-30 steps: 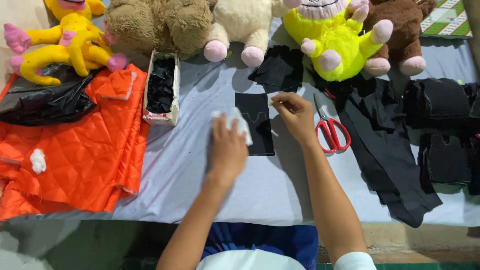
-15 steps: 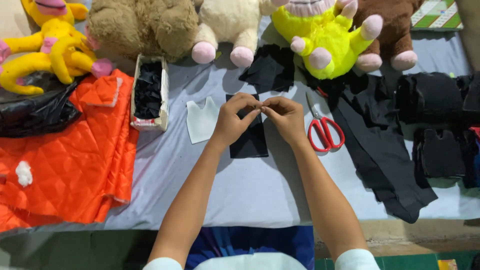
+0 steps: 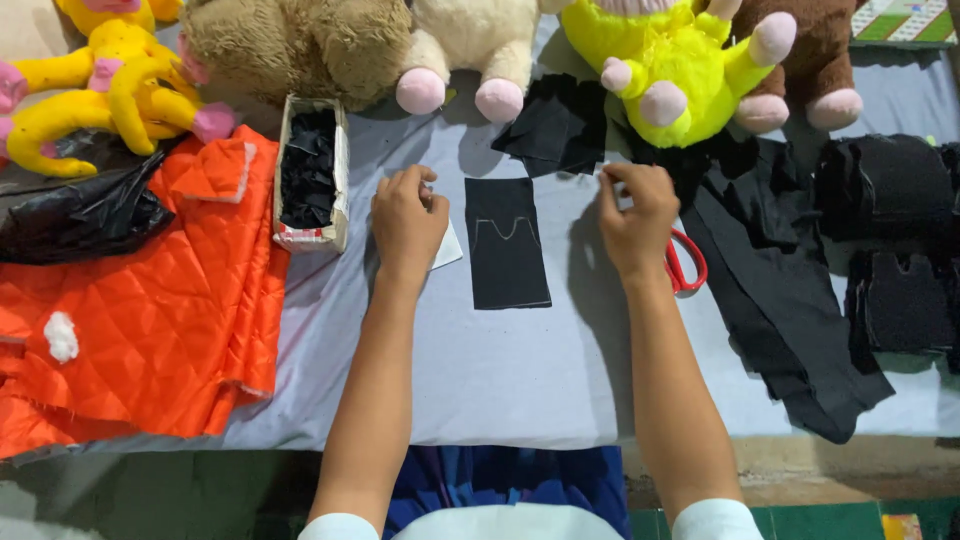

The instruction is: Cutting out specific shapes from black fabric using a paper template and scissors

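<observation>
Black piece: a flat rectangular piece of black fabric [image 3: 508,243] with a pale chalk outline drawn across its upper half lies on the grey-covered bench [image 3: 520,370], between the two hands.
Long axis: it runs away from the person, short edges near and far, sides roughly parallel to the forearms.
Left hand [image 3: 407,215]: just left of the black piece, curled fingers pressing on a small white paper template [image 3: 447,247] that peeks out beneath the palm; grip loosely closed, resting on the template rather than lifting it.
Right hand [image 3: 634,212]: a little further off, to the right of the piece's top corner, fingertips pinched together; whether anything sits in the pinch cannot be told.
Nearer hand: the left.
Beside the right hand: red-handled scissors [image 3: 686,268], partly hidden under the wrist, lying on loose black cloth [image 3: 775,300].
Left of the left hand: a narrow cardboard box of black scraps [image 3: 311,172], then orange quilted fabric [image 3: 140,300].
</observation>
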